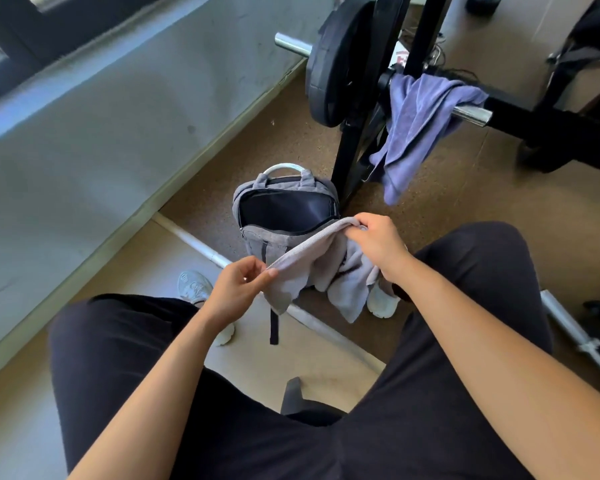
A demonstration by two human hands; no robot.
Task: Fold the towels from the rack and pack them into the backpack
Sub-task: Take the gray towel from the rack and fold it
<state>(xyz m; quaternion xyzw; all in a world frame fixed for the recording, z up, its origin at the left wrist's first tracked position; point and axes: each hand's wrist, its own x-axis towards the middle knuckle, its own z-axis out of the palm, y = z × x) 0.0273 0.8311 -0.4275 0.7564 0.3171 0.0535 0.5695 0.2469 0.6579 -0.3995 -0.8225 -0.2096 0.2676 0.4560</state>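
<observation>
A pale grey towel [340, 271] hangs stretched between my hands, its top edge taut and the rest drooping in folds. My left hand [238, 287] pinches its near left corner. My right hand [378, 242] grips the far right corner, just over the bag. Behind the towel a grey backpack [257, 199] stands upright on the floor, unzipped, its dark inside showing. A blue-purple towel [416, 126] is draped over a peg of the black weight rack [354, 157], up and to the right of the backpack.
A black weight plate [333, 64] hangs on the rack. A metal bar [194, 244] lies across the floor under the backpack, and another bar [579, 337] lies at the right. My knees in dark trousers and my pale shoes [193, 287] frame the space; a wall runs along the left.
</observation>
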